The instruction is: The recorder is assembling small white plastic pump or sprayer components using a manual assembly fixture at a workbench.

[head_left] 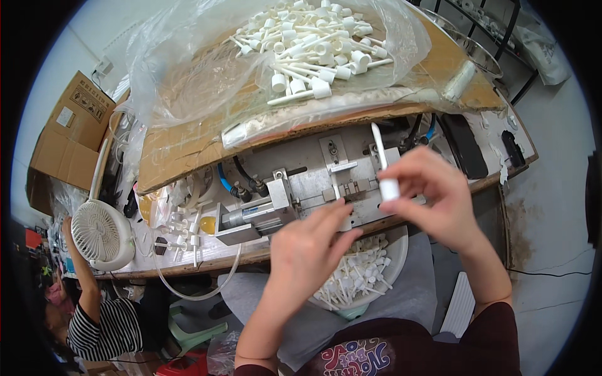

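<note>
My right hand (433,197) pinches a white plastic piece (389,188) by its round cup end. The piece's long thin stem points up and away from me. My left hand (307,250) reaches over the table's front edge, thumb apart from the fingers, and no held thing shows in it. Its fingertips are at the small metal clamping fixture (351,188); whether they touch it I cannot tell. Another white piece (338,178) sits in that fixture. Left of it stands a metal pneumatic cylinder block (269,210) with blue and black hoses.
Cardboard (182,153) over the bench bears a clear plastic bag with heaped white pieces (313,47). A bowl (401,254) of similar pieces rests on my lap. A white fan (103,235) stands left, a black phone (463,145) right. Another person (103,326) sits at left.
</note>
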Motion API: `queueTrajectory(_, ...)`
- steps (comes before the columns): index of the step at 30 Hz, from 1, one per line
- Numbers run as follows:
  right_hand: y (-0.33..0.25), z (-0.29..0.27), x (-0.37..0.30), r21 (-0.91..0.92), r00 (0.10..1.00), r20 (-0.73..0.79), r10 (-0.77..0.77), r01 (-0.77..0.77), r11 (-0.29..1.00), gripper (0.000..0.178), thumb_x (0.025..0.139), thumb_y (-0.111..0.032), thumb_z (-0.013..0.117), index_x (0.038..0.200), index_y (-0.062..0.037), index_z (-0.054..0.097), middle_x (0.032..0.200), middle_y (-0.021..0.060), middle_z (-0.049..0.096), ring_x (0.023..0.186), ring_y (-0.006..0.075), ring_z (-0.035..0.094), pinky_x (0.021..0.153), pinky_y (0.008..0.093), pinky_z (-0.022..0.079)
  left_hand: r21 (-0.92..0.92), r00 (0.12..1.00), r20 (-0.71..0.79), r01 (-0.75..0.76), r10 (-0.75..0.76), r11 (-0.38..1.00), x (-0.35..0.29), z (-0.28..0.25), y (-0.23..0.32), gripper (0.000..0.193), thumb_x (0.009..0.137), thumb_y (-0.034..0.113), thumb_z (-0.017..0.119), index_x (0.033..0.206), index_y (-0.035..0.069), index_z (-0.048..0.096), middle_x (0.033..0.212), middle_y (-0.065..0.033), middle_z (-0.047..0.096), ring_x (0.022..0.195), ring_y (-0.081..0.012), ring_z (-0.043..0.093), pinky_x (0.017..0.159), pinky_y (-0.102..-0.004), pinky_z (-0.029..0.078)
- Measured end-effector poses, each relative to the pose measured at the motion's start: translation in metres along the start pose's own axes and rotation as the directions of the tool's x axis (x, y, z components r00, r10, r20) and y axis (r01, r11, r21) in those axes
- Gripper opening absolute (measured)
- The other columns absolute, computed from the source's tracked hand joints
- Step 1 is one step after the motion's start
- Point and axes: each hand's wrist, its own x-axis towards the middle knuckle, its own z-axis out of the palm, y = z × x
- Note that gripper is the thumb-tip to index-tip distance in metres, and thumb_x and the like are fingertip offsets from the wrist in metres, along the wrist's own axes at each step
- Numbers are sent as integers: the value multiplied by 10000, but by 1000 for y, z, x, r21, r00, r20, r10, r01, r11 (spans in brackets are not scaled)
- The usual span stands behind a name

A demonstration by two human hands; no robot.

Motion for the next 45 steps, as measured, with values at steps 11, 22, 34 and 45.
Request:
queueTrajectory(11, 34, 50, -39, -736, 906, 288, -310, 416, 534, 207, 742, -93, 675, 914, 15, 634, 1244, 198, 654, 762, 160, 676, 629, 284, 532, 134, 930, -360, -21, 68, 991, 120, -26, -21, 236, 812, 213, 787, 920, 20, 706, 825, -97, 641, 762, -241, 653, 677, -368, 512)
queueTrajectory(22, 48, 64, -30, -699, 866, 201, -457, 454, 552, 229, 710, -73, 653, 919, 19, 670, 1147, 195, 699, 670, 140, 653, 627, 269, 517, 159, 970, -241, 82, -41, 984, 139, -12, -42, 346, 796, 309, 805, 885, -13, 714, 799, -85, 663, 742, -195, 637, 677, -320, 505)
queueTrajectory(34, 32, 61, -19, -775, 895, 311, -319, 433, 460, 184, 665, -97, 643, 823, -4, 639, 1100, 228, 716, 549, 102, 621, 571, 255, 456, -251, 965, -261, -60, -8, 966, 60, -30, -9, 299, 802, -71, 748, 1094, -23, 704, 1043, -84, 631, 888, -139, 671, 757, -253, 565)
queueTrajectory(45, 5, 27, 67, -683, 874, 42, -484, 379, 625, 220, 814, -208, 732, 962, -66, 652, 850, 94, 646, 795, 300, 662, 703, 401, 528, 39, 989, -139, -45, 50, 998, -11, -27, 2, 387, 719, -35, 797, 1099, 7, 733, 1227, -152, 677, 1026, -234, 682, 798, -328, 567)
